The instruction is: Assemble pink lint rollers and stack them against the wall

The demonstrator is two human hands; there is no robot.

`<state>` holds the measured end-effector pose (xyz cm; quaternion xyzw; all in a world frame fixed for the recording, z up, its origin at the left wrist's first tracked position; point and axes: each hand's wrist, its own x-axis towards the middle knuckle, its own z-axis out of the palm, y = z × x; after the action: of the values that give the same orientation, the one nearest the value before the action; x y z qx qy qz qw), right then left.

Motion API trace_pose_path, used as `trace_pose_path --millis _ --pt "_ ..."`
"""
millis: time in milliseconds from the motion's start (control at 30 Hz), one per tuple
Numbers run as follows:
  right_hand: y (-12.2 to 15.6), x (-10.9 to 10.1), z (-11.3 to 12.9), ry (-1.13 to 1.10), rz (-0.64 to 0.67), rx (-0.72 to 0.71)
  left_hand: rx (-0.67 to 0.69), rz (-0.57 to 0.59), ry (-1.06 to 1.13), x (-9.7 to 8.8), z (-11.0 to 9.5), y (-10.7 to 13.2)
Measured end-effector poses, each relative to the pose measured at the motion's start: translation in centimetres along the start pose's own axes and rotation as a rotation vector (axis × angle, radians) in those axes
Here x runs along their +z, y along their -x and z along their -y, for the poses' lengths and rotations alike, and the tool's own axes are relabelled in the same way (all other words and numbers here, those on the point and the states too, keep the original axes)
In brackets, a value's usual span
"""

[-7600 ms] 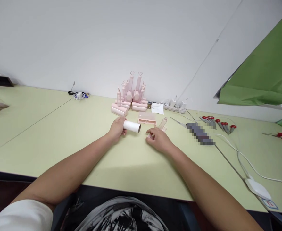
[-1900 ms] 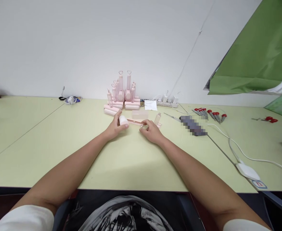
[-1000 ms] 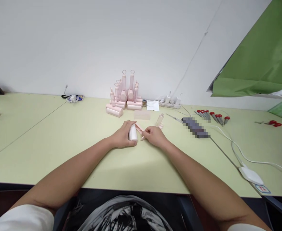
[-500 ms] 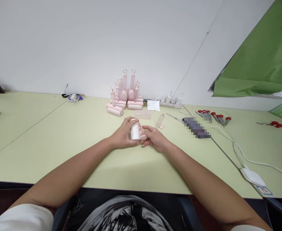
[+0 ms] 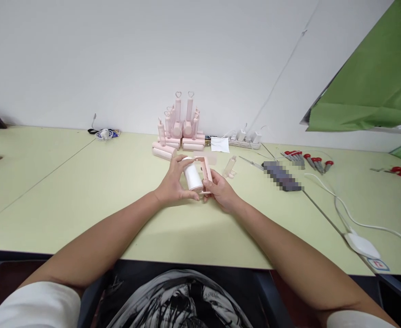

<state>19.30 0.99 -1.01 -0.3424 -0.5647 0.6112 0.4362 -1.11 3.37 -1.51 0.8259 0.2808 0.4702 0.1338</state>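
My left hand [image 5: 172,183] is closed around a white lint roll [image 5: 193,176], thumb at its lower end and fingers over its upper end. Just to the right, my right hand [image 5: 223,191] grips a pink lint roller frame [image 5: 206,167], whose open side faces the roll. Roll and frame are close together above the table; whether they touch I cannot tell. Beyond them lies a translucent pink cover [image 5: 208,157], partly hidden by the frame. A pale pink handle [image 5: 229,166] rests to the right.
Several pink lint rollers [image 5: 193,144] with heart-topped handles are grouped by the wall. A power strip [image 5: 244,144] and white paper [image 5: 219,144] are beside them. Rightward are a blurred dark object [image 5: 282,176], red-handled tools [image 5: 318,163] and a white cable [image 5: 354,222].
The pink frame has been turned upright and drawn apart from the white roll, so its open side now shows. My left hand has kept its hold on the roll.
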Motion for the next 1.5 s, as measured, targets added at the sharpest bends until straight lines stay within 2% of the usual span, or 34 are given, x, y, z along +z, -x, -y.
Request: trace_pose_path --millis 167,333,533,733,900,1100,1333,1500 --pt "0.4 0.8 0.3 0.003 -0.039 0.041 0.038 -0.021 -0.051 0.2 -0.7 -0.1" --pt "0.5 0.9 -0.1 0.01 -0.082 0.009 0.005 -0.016 -0.144 0.7 -1.1 -0.1" --pt "0.5 1.2 -0.8 -0.067 -0.132 -0.005 0.055 -0.027 -0.107 1.3 -1.2 0.0" --pt "0.7 2.2 -0.6 -0.148 -0.155 0.007 0.094 0.017 -0.104 1.9 -1.5 0.1" --pt "0.6 2.7 -0.7 -0.125 -0.265 0.041 0.044 0.065 -0.144 2.0 -2.1 0.2" --pt "0.4 2.9 -1.2 -0.116 -0.325 0.068 0.019 0.054 -0.166 2.2 -3.3 0.2" --pt "0.5 3.2 -0.3 -0.171 -0.25 0.074 -0.068 0.053 -0.097 2.0 -3.4 0.2" --pt "0.9 3.4 0.8 -0.181 -0.223 0.099 -0.072 0.069 -0.06 1.8 -3.1 0.2"
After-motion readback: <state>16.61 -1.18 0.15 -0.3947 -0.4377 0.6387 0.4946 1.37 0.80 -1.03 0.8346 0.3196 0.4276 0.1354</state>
